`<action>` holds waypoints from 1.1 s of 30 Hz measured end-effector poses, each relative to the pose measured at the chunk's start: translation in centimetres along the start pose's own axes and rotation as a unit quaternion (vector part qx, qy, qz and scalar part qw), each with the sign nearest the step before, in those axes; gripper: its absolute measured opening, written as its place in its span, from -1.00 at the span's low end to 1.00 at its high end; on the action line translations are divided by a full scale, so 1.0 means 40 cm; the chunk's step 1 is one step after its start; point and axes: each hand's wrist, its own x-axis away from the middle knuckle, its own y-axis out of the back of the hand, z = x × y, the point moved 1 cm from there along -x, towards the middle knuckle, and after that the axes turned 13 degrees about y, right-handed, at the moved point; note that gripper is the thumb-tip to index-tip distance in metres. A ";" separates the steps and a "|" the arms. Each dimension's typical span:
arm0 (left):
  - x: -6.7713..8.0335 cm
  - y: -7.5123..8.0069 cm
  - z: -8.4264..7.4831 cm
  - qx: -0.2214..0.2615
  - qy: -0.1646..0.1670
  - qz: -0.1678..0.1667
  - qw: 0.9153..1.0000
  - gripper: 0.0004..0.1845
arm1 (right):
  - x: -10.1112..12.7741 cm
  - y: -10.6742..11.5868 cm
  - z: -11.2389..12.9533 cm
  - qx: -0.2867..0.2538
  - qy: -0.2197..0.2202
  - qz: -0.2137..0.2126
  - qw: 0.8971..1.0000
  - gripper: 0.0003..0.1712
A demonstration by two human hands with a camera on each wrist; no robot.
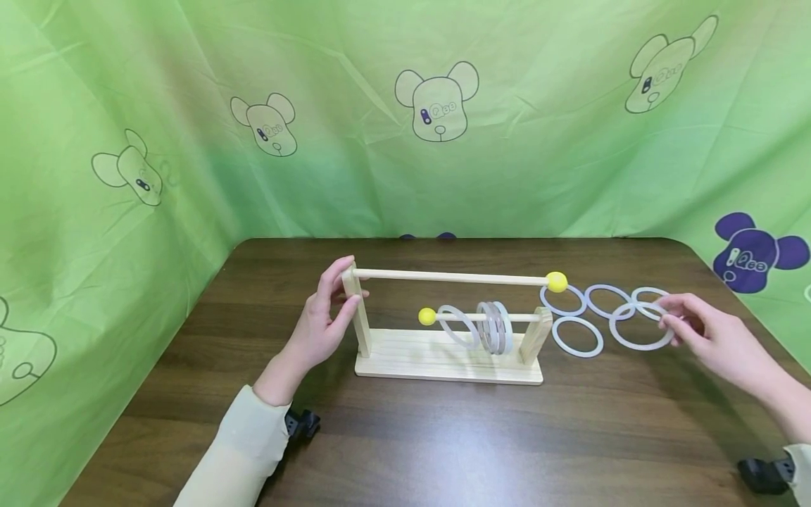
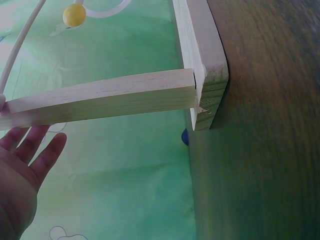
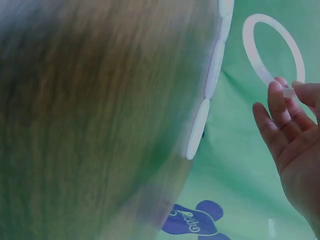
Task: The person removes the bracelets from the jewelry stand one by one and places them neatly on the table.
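A wooden stand (image 1: 405, 355) has a tall left post (image 1: 358, 317), which my left hand (image 1: 319, 320) holds near its top with thumb and fingers. From that post a long upper rod (image 1: 450, 277) runs right to a yellow ball (image 1: 557, 282). Several pale rings (image 1: 505, 329) hang on the lower rod, whose left end carries another yellow ball (image 1: 427, 316). Off to the right, my right hand (image 1: 712, 338) pinches one white ring (image 3: 248, 42) between thumb and fingers. In the right wrist view this ring is raised above the tabletop.
Several more rings lie flat on the brown table (image 1: 443, 436) right of the stand, one nearer the front (image 1: 578, 354). A green curtain (image 1: 355, 190) with bear-head prints hangs behind and beside the table. The short right post (image 1: 536, 336) stands between stand base and loose rings.
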 end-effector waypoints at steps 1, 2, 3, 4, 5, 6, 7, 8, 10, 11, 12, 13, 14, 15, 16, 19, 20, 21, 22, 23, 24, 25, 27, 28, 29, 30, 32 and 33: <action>0.000 0.000 0.000 0.000 0.000 0.000 1.000 -0.37 | 0.002 -0.001 -0.004 -0.008 -0.004 0.004 1.000 -0.74; 0.000 0.000 0.000 -0.001 0.001 0.000 1.000 -0.37 | 0.004 -0.001 -0.007 -0.015 -0.008 0.007 1.000 -0.72; 0.000 0.000 0.000 -0.001 0.001 -0.001 1.000 -0.37 | 0.006 -0.001 -0.011 -0.024 -0.011 0.011 1.000 -0.72; 0.000 0.000 0.001 -0.001 0.001 -0.001 1.000 -0.38 | 0.008 -0.002 -0.014 -0.032 -0.013 0.015 0.999 -0.71; 0.000 0.000 0.001 -0.001 0.002 -0.001 1.000 -0.38 | 0.010 -0.002 -0.018 -0.042 -0.015 0.019 0.999 -0.71; 0.000 0.000 0.001 -0.001 0.002 -0.001 1.000 -0.39 | 0.013 -0.003 -0.022 -0.051 -0.018 0.023 0.998 -0.70; 0.000 -0.001 0.002 -0.001 0.003 0.000 1.000 -0.39 | 0.014 -0.003 -0.025 -0.057 -0.018 0.028 0.998 -0.68; 0.001 -0.001 0.002 0.000 0.003 0.000 1.000 -0.40 | 0.016 -0.003 -0.028 -0.060 -0.019 0.032 0.997 -0.66; 0.001 -0.001 0.001 0.001 0.004 0.000 1.000 -0.39 | 0.018 -0.004 -0.034 -0.065 -0.021 0.040 0.997 -0.64; 0.001 -0.001 0.001 0.001 0.005 0.000 1.000 -0.39 | 0.018 -0.005 -0.036 -0.066 -0.023 0.043 0.997 -0.63; 0.002 -0.001 0.001 0.002 0.005 0.000 1.000 -0.38 | 0.018 -0.005 -0.040 -0.063 -0.024 0.046 0.997 -0.64; 0.002 -0.001 0.000 0.002 0.005 -0.001 1.000 -0.37 | 0.017 -0.005 -0.042 -0.056 -0.022 0.050 0.997 -0.65; 0.002 -0.001 0.000 0.001 0.005 -0.001 1.000 -0.37 | 0.015 -0.006 -0.046 -0.050 -0.019 0.053 0.997 -0.67; 0.002 -0.001 0.000 0.000 0.006 -0.001 1.000 -0.37 | 0.014 -0.006 -0.050 -0.043 -0.014 0.059 0.997 -0.70; 0.002 -0.001 0.000 -0.001 0.006 -0.002 1.000 -0.37 | 0.012 -0.007 -0.054 -0.036 -0.009 0.064 0.997 -0.74; 0.003 -0.001 -0.001 -0.003 0.007 -0.002 1.000 -0.37 | 0.006 -0.009 -0.068 -0.010 0.002 0.081 0.997 -0.81; 0.003 -0.001 0.000 -0.003 0.006 -0.003 1.000 -0.37 | 0.005 -0.010 -0.073 -0.005 0.002 0.087 0.996 -0.82; 0.003 -0.001 0.000 -0.004 0.006 -0.003 1.000 -0.37 | 0.004 -0.012 -0.078 -0.002 0.001 0.093 0.996 -0.82; 0.003 -0.001 0.001 -0.003 0.006 -0.003 1.000 -0.37 | 0.004 -0.013 -0.082 0.003 0.000 0.100 0.995 -0.81; 0.003 -0.002 0.002 -0.003 0.005 -0.003 1.000 -0.38 | 0.003 -0.016 -0.086 0.009 -0.001 0.106 0.994 -0.80; 0.003 -0.002 0.003 -0.002 0.004 -0.002 1.000 -0.38 | 0.003 -0.019 -0.091 0.013 -0.001 0.112 0.994 -0.79; 0.003 -0.002 0.002 -0.002 0.003 -0.002 1.000 -0.38 | 0.003 -0.022 -0.094 0.018 -0.002 0.118 0.993 -0.78; 0.002 -0.003 0.002 -0.001 0.001 -0.002 1.000 -0.38 | 0.000 -0.028 -0.100 0.031 0.001 0.128 0.991 -0.77; 0.002 -0.002 0.001 -0.001 0.000 -0.002 1.000 -0.38 | -0.001 -0.031 -0.105 0.040 0.006 0.131 0.991 -0.77; 0.002 -0.002 0.000 -0.001 0.000 -0.002 1.000 -0.37 | -0.002 -0.034 -0.109 0.046 0.009 0.132 0.990 -0.77; 0.001 -0.002 -0.001 -0.001 0.000 -0.003 1.000 -0.37 | -0.003 -0.037 -0.112 0.051 0.012 0.133 0.990 -0.77; 0.002 -0.001 -0.002 -0.001 0.001 -0.003 1.000 -0.36 | -0.005 -0.043 -0.119 0.059 0.017 0.134 0.989 -0.78; 0.002 -0.001 -0.002 -0.002 0.002 -0.003 1.000 -0.36 | -0.006 -0.046 -0.122 0.061 0.020 0.134 0.989 -0.78</action>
